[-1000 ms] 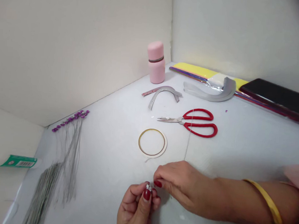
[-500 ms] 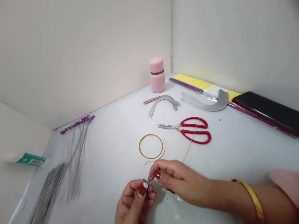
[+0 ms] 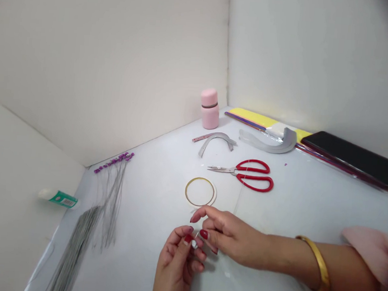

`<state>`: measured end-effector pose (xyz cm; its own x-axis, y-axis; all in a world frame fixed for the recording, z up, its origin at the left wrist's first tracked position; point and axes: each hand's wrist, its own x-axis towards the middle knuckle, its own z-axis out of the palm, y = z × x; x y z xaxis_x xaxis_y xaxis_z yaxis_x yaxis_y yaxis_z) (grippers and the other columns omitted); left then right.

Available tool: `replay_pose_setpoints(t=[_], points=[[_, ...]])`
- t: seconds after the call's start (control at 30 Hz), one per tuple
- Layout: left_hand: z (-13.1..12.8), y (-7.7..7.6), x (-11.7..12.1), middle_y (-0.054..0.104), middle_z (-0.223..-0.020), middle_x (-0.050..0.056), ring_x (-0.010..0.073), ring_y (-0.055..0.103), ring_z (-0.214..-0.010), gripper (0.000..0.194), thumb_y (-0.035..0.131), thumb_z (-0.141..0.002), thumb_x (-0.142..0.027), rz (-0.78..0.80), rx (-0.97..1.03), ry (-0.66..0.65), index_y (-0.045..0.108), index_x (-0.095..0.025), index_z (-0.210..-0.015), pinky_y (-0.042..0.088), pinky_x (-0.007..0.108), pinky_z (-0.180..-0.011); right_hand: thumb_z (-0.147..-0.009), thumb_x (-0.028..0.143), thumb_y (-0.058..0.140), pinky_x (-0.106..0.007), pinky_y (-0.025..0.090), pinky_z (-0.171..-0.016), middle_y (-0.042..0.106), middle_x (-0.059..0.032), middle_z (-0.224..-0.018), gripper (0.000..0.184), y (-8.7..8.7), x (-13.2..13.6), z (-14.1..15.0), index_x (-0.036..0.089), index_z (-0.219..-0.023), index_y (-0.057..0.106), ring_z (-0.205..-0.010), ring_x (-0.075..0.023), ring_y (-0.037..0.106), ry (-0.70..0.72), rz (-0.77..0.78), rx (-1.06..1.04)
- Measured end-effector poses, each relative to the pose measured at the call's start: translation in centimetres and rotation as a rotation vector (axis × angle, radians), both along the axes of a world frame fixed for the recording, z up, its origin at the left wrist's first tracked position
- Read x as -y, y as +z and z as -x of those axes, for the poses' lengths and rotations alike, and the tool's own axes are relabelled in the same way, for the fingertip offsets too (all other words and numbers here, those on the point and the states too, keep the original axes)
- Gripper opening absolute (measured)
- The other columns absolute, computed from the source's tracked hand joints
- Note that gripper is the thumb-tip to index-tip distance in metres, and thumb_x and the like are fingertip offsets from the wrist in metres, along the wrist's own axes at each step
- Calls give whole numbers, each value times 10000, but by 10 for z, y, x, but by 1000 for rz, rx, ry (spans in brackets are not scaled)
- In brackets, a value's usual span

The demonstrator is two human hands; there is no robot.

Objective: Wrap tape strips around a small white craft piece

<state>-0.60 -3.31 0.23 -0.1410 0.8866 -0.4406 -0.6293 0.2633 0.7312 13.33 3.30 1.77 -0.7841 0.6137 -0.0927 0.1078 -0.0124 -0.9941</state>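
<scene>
L hand (image 3: 176,266) is curling in, pinching a tiny silver piece (image 3: 194,244) betw. its fingertips, just below the gold wire hoop (image 3: 199,191). R hand (image 3: 233,235) is hovering right beside it, fingers slightly apart, grip unclear. Red-handled snips (image 3: 245,175) are lying just beyond the hoop. Steady pinch, fingertips close: best for a piece this small.

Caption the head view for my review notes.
Left hand holds a tiny shiny piece, right hand close beside, red-handled scissors beyond.

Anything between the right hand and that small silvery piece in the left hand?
Nothing visible. The right hand is right beside the small silvery piece, which sits at the fingers of the left hand.
</scene>
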Motion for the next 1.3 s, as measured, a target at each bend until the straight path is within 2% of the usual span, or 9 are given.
replay_pose_setpoints(t=[0.27, 0.5, 0.63, 0.8, 0.9, 0.97, 1.03, 1.17, 1.3], points=[[5, 3, -1, 666, -592, 43, 60, 572, -472, 132, 712, -651, -193, 67, -175, 47, 632, -89, -661, 461, 119, -458, -867, 166, 347, -202, 315, -517, 446, 57, -581, 185, -7, -4, -1, 172, -1026, 442, -519, -90, 368, -81, -321, 143], [12, 1, -4, 719, -766, 106, 113, 654, -640, 250, 749, -606, -198, 134, -173, 95, 670, -87, -815, 516, 169, -617, -853, 151, 361, -186, 303, -490, 440, 57, -569, 188, -14, -8, -1, 181, -1002, 472, -503, -87, 378, -86, -422, 201], [16, -7, -3, 724, -758, 82, 119, 657, -645, 317, 788, -532, -186, 56, -259, 60, 666, -118, -817, 512, 184, -643, -852, 151, 370, -179, 302, -476, 422, 65, -553, 182, -17, -9, -1, 191, -995, 475, -486, -83, 370, -87, -417, 200], [15, -6, 1, 712, -802, 67, 168, 647, -756, 238, 743, -585, -259, -29, -533, 67, 687, -151, -790, 502, 226, -685, -852, 149, 382, -175, 317, -473, 441, 60, -561, 157, -16, -9, -1, 191, -938, 508, -492, -80, 385, -80, -411, 194], [14, -5, 4, 696, -825, 66, 185, 631, -795, 230, 718, -612, -283, -90, -658, 42, 694, -158, -803, 494, 246, -709, -850, 150, 414, -186, 381, -576, 534, 12, -699, 152, -13, -9, -1, 172, -883, 560, -619, -90, 476, -88, -503, 128], [13, -5, 5, 690, -772, 50, 171, 628, -741, 235, 716, -614, -283, -100, -669, 45, 686, -162, -814, 498, 239, -675, -850, 167, 442, -204, 405, -668, 567, -29, -843, 161, -11, -8, -1, 161, -921, 587, -727, -104, 512, -109, -569, 83], [13, -7, 6, 684, -714, 34, 149, 621, -676, 199, 716, -617, -272, -105, -676, 50, 680, -165, -781, 497, 220, -635, -861, 185, 447, -211, 412, -708, 578, -47, -888, 195, -10, -7, -1, 157, -985, 595, -770, -110, 525, -94, -608, 57], [13, -10, 6, 677, -720, 10, 124, 612, -689, 74, 707, -632, -224, -235, -706, 42, 683, -190, -693, 486, 178, -639, -868, 180, 453, -184, 421, -695, 619, -41, -800, 211, -11, -6, -1, 145, -987, 623, -757, -102, 555, -34, -638, 29], [15, -10, 6, 697, -779, 5, 119, 624, -745, 88, 672, -674, -203, -311, -747, -14, 708, -227, -751, 482, 162, -685, -830, 182, 525, -159, 432, -658, 645, -37, -758, 156, -12, -6, -2, 130, -901, 653, -702, -92, 577, -80, -647, 19]])
